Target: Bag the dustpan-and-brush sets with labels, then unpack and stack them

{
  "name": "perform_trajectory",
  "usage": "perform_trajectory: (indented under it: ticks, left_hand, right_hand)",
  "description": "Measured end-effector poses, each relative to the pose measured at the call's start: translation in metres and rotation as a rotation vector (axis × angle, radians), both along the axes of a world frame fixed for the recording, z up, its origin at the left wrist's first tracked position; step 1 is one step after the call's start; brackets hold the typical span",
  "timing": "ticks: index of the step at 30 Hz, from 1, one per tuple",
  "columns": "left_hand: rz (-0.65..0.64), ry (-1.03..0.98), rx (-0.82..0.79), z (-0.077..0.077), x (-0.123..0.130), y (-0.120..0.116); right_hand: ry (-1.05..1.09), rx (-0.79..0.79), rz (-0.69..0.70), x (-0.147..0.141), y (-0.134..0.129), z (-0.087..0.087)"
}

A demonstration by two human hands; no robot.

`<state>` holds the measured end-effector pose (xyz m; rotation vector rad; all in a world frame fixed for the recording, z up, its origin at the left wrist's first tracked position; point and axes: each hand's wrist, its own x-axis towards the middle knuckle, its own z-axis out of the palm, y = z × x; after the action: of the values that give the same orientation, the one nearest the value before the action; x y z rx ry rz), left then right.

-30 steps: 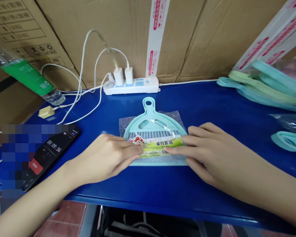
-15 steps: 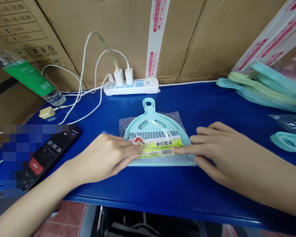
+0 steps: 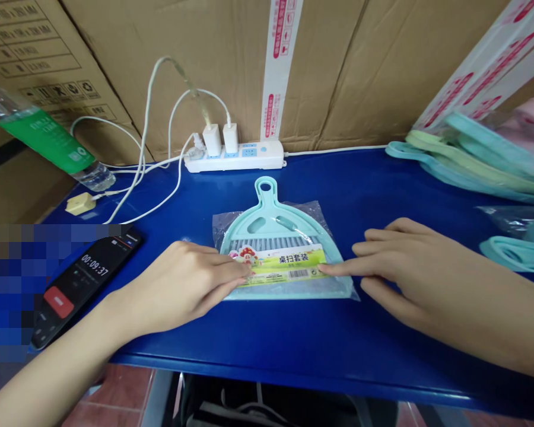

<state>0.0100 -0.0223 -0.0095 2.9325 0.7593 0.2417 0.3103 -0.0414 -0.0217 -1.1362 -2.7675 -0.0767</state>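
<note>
flat, the dustpan set (image 3: 267, 219) points its handle (image 3: 266, 188) away from the person.

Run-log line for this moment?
left hand: on label, left side; right hand: touching label, right end; bagged dustpan set: on table

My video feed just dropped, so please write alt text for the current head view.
The left hand and right hand touch opposite ends of the printed label of a plastic-bagged turquoise dustpan-and-brush set lying on a blue table. At left lies a phone reading 00:09:37; behind the set sits a white power strip.
</note>
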Motion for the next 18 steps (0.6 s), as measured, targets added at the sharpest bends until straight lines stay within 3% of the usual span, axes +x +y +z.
perform_trajectory:
  ticks: [14, 18]
  left_hand:
    - [0.117, 0.010, -0.095, 0.0087, -0.0099, 0.0031]
    - [0.102, -0.011, -0.004, 0.0047, -0.0077, 0.0049]
  right_hand:
    - [0.062, -0.050, 0.048, 0.0032, 0.0024, 0.0035]
    - [0.103, -0.045, 0.057, 0.0020, 0.0035, 0.0031]
